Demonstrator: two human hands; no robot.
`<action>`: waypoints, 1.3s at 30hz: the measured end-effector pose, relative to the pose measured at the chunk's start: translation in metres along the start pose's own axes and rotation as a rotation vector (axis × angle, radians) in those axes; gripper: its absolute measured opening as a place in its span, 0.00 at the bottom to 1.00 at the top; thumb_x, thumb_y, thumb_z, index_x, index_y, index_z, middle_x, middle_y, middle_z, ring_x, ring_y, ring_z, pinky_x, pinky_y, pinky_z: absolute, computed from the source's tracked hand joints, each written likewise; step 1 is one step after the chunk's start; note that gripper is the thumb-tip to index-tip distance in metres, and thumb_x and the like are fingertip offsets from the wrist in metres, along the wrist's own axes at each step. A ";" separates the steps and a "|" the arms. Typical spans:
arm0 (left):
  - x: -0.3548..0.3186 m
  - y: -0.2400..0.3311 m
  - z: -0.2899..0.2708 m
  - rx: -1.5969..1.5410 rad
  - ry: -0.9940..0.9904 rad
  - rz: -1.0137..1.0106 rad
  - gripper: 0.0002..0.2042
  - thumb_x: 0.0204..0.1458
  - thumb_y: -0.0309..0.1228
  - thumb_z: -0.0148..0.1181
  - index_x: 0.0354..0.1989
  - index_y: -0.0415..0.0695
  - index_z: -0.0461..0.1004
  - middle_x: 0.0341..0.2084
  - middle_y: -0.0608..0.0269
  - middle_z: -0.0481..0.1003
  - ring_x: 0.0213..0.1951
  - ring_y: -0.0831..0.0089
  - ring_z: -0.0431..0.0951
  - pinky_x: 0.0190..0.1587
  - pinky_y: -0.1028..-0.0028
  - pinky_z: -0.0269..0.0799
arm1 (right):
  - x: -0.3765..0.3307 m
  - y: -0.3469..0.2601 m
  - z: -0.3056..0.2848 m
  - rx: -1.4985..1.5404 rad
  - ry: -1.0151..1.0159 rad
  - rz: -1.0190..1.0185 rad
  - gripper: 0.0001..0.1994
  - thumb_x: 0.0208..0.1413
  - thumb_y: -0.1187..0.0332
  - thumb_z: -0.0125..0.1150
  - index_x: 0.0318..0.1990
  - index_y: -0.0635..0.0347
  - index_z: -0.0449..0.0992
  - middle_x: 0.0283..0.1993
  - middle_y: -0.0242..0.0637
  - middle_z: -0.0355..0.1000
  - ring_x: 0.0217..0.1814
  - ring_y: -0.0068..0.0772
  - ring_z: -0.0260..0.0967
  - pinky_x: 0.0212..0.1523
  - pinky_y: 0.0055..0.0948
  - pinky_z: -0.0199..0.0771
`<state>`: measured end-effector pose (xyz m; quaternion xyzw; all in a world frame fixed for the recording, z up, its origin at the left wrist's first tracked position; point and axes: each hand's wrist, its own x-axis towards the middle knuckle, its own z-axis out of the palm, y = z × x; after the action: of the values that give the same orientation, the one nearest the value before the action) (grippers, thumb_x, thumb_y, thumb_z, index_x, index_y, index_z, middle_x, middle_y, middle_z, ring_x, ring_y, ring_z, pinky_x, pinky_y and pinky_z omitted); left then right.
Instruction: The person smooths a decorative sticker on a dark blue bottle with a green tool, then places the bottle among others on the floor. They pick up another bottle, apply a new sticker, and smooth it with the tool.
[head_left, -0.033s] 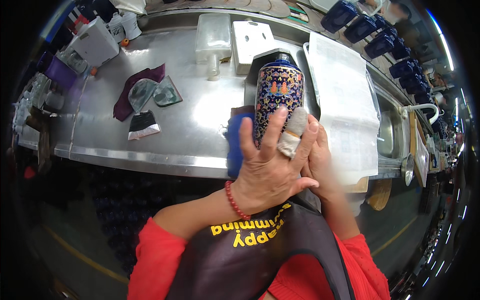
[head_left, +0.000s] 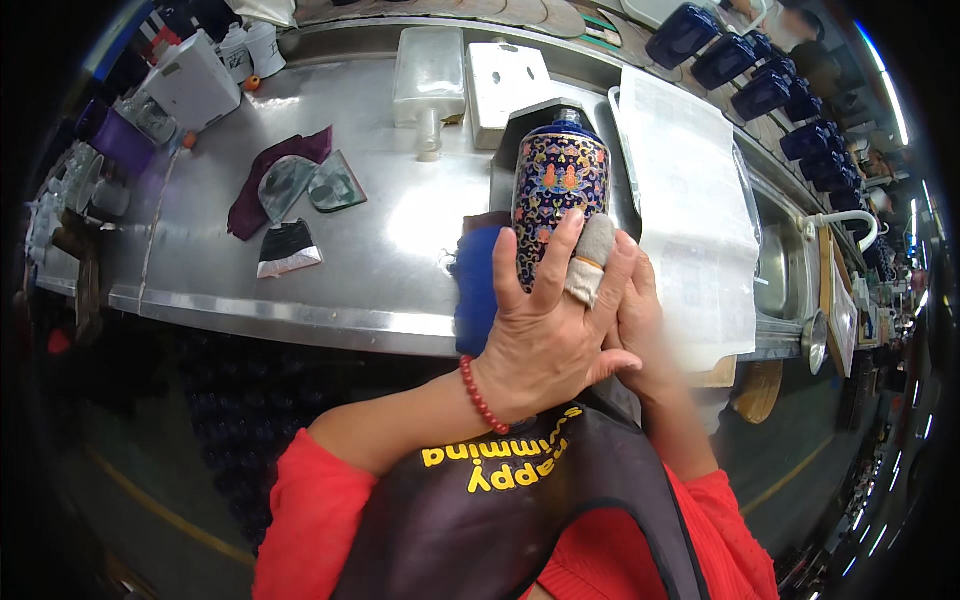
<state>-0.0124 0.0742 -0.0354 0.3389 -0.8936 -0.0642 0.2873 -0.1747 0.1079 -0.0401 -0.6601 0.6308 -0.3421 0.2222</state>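
Observation:
A dark blue bottle (head_left: 562, 165) with a colourful floral pattern lies at the table's front edge, its bare neck pointing away from me. My left hand (head_left: 545, 335) rests flat over its lower part, fingers stretched and spread. One of its fingers wears a grey-white cloth wrap (head_left: 597, 245), and red beads circle the wrist. Against the bottle's lower right side is my right hand (head_left: 645, 330), its fingers largely covered by the left hand. Under and beside the bottle are a blue cloth (head_left: 476, 290) and a dark angular holder (head_left: 508, 140).
Left on the steel table (head_left: 370, 240) lie a purple cloth (head_left: 250, 200) and several film pieces (head_left: 338, 183). A clear bottle (head_left: 430, 80) and a white foam block (head_left: 500, 75) stand behind. White paper (head_left: 690, 220) and a sink (head_left: 785, 260) are on the right; blue bottles (head_left: 685, 35) line the conveyor.
My left hand and its wrist have shifted slightly to the right over the bottle. Everything else looks the same.

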 end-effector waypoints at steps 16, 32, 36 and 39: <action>0.024 -0.002 0.000 -0.031 0.036 -0.068 0.48 0.49 0.69 0.54 0.68 0.38 0.66 0.65 0.34 0.64 0.73 0.41 0.49 0.67 0.30 0.26 | -0.001 0.015 0.009 -0.124 0.065 -0.150 0.31 0.58 0.71 0.61 0.70 0.62 0.65 0.69 0.49 0.61 0.64 0.54 0.62 0.64 0.45 0.65; 0.005 -0.015 -0.005 0.047 0.098 -0.166 0.46 0.52 0.66 0.55 0.67 0.37 0.67 0.63 0.50 0.65 0.68 0.46 0.52 0.65 0.27 0.35 | -0.004 0.013 0.004 -0.124 0.043 -0.227 0.34 0.58 0.76 0.61 0.73 0.66 0.59 0.70 0.55 0.59 0.66 0.58 0.61 0.66 0.46 0.62; 0.010 -0.019 -0.011 0.062 0.090 -0.150 0.46 0.52 0.66 0.54 0.68 0.37 0.67 0.62 0.44 0.67 0.69 0.46 0.50 0.66 0.27 0.33 | -0.002 0.011 0.004 -0.131 0.043 -0.216 0.34 0.58 0.76 0.60 0.73 0.66 0.59 0.70 0.55 0.59 0.66 0.59 0.61 0.66 0.46 0.62; 0.024 -0.019 -0.006 0.039 0.135 -0.045 0.46 0.55 0.68 0.49 0.68 0.38 0.65 0.61 0.42 0.67 0.72 0.45 0.49 0.68 0.32 0.24 | -0.001 0.011 0.004 -0.105 0.025 -0.181 0.34 0.58 0.75 0.60 0.72 0.67 0.59 0.69 0.56 0.59 0.66 0.59 0.61 0.66 0.47 0.62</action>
<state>-0.0130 0.0448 -0.0252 0.3683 -0.8653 -0.0301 0.3387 -0.1792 0.1076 -0.0507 -0.7209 0.5881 -0.3356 0.1476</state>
